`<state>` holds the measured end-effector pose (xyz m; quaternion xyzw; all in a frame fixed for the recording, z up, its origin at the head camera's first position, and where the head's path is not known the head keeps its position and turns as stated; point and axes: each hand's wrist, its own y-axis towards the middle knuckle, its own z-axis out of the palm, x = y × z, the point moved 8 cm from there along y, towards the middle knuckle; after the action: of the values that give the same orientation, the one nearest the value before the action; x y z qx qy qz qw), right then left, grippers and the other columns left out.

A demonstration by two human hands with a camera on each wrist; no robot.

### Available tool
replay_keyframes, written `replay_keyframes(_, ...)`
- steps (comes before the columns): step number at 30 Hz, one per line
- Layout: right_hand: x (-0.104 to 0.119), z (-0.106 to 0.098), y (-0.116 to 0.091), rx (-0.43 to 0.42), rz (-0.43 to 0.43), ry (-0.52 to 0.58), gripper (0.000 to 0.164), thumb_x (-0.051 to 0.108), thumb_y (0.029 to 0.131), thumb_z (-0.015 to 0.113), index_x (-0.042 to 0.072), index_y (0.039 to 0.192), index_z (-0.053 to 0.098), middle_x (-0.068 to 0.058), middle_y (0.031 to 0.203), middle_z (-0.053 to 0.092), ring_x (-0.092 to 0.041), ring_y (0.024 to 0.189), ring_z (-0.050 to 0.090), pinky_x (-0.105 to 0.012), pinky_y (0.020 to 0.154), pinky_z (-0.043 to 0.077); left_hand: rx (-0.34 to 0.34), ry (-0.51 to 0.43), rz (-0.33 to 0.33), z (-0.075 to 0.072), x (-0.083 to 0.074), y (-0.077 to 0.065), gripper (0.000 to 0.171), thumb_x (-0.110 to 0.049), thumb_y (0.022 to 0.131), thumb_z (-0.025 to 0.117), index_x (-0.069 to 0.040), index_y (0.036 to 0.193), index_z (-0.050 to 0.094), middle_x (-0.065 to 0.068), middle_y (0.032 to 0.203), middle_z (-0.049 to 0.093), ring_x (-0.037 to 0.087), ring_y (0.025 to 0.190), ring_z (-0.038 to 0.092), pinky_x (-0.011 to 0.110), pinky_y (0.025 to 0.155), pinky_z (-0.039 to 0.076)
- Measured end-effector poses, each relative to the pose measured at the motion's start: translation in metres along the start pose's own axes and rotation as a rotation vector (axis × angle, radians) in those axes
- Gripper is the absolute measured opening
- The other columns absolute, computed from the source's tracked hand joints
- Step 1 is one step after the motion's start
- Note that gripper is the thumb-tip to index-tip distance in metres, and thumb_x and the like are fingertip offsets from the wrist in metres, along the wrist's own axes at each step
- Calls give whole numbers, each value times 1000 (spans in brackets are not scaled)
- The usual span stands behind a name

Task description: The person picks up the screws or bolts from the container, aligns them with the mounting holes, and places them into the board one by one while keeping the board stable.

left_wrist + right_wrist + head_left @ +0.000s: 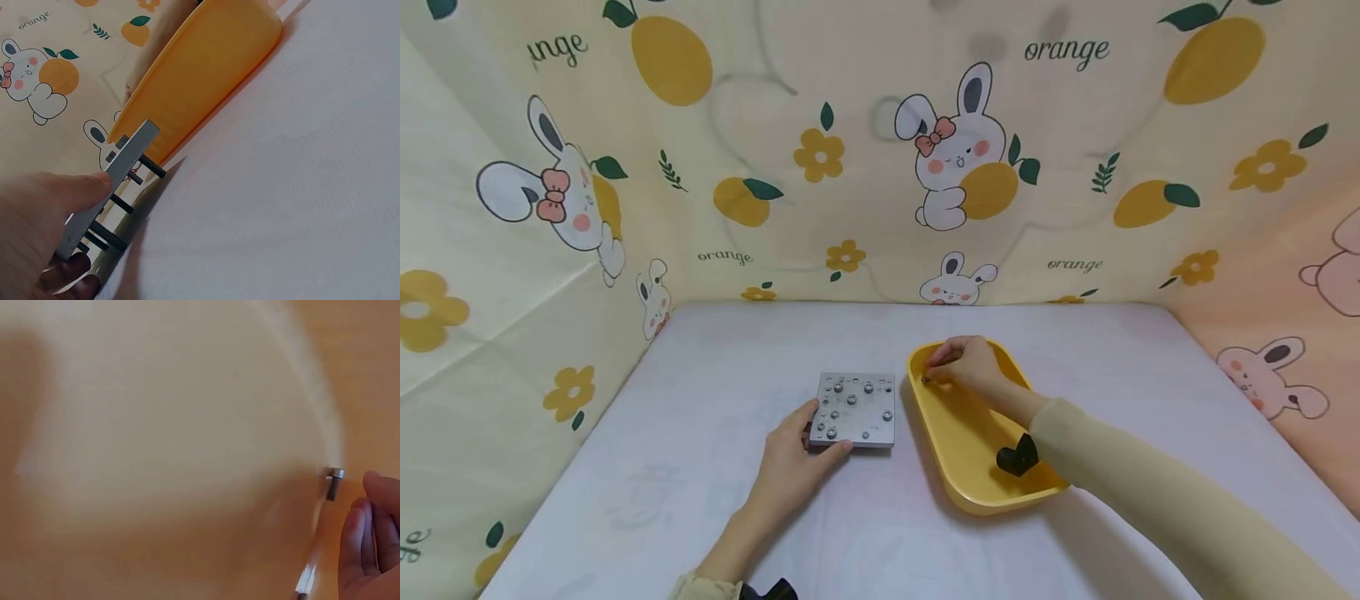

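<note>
My left hand (790, 462) grips a square grey metal plate (876, 421) by its left and near edges, thumb on top. Several cap screws (852, 400) stand in its holes. In the left wrist view, the plate (140, 140) is held off the table and screw shanks (107, 236) stick out beneath it. My right hand (966, 362) reaches into the far end of a yellow tray (943, 450). Beside its fingertips lies a small cap screw (334, 483); the right wrist view shows a gap between them, the fingers bent and holding nothing.
The tray stands right of the plate on a white-covered table (700, 467). Patterned cloth (865, 167) walls the back and both sides. A black wrist strap (1018, 457) hangs over the tray. Part of another dark object (302, 595) shows at the right wrist view's bottom.
</note>
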<state>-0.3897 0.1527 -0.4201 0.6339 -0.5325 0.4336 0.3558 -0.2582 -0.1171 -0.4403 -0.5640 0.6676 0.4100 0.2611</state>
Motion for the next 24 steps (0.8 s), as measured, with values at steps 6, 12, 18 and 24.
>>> replay_keyframes(6, -8, 2, 0, -20, 21, -102, 16, -2, 75, 83, -1, 87, 72, -8, 81, 73, -19, 75, 67, -21, 58, 48, 0, 7, 6, 0, -2, 0, 85, -29, 77, 86, 7, 142, 43, 18, 134, 56, 25, 116, 57, 40, 101, 44)
replay_keyframes(12, -12, 9, -2, 4, -3, -139, 19, 1, 72, 86, -1, 87, 74, -7, 81, 73, -18, 72, 66, -22, 61, 52, -3, 8, 18, 1, -4, -1, 84, -28, 78, 86, 6, 142, 44, 15, 131, 58, 21, 109, 60, 37, 95, 49)
replay_keyframes(18, -9, 18, -2, 36, -41, -189, 18, 1, 72, 86, 2, 85, 74, -5, 79, 71, -16, 70, 64, -24, 63, 52, -13, 10, 26, 0, -4, -2, 83, -29, 77, 86, 6, 141, 45, 15, 131, 58, 21, 109, 60, 39, 97, 47)
replay_keyframes(24, -11, 22, -1, 51, -60, -212, 17, 1, 73, 86, 3, 85, 73, -4, 78, 70, -16, 70, 61, -24, 62, 51, -13, 13, 29, 1, -3, -1, 83, -29, 77, 86, 5, 141, 45, 14, 130, 59, 20, 106, 61, 38, 94, 49)
